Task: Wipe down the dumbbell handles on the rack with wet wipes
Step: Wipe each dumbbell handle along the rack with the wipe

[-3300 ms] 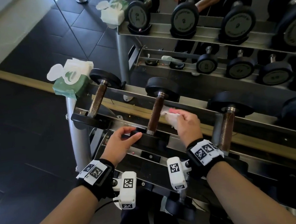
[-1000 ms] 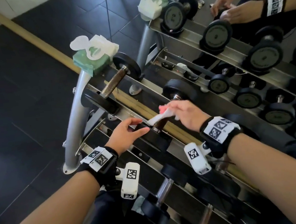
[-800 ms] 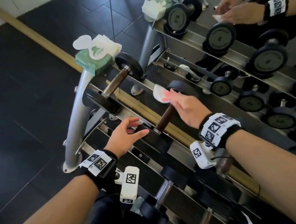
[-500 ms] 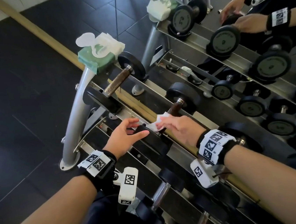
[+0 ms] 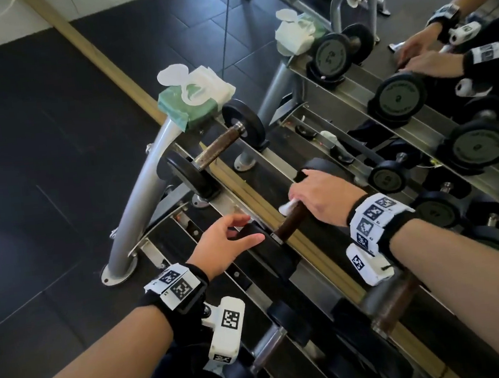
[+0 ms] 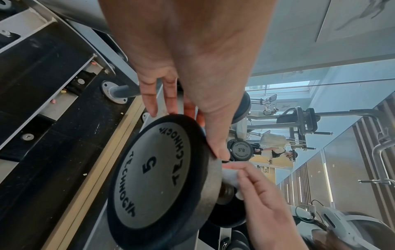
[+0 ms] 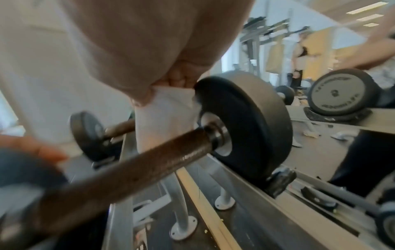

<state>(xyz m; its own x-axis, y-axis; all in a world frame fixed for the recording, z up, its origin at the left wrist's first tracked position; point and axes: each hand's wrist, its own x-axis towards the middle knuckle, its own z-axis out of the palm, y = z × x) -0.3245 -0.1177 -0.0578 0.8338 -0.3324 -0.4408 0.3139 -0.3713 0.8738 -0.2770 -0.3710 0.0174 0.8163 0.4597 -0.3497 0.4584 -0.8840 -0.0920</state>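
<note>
A dumbbell with a brown handle (image 5: 289, 226) lies second from the left on the rack's top tier. My right hand (image 5: 319, 195) grips a white wet wipe (image 5: 287, 207) wrapped over the handle's far part, close to the far black plate (image 5: 326, 165). In the right wrist view the wipe (image 7: 164, 118) hangs from my fingers onto the handle (image 7: 149, 162) beside that plate (image 7: 252, 128). My left hand (image 5: 226, 243) rests with straight fingers on the rim of the near plate (image 6: 153, 179), which is marked 5.
A green pack of wet wipes (image 5: 196, 102) with its lid open sits on the rack's left end, beside the first dumbbell (image 5: 216, 152). Another brown-handled dumbbell (image 5: 393, 306) lies to the right. A mirror behind doubles the rack. A grey rack leg (image 5: 138, 200) curves down to the dark floor.
My right hand has slid the wipe along the handle, from the near end by my left hand toward the far plate. My left hand has stayed on the near plate.
</note>
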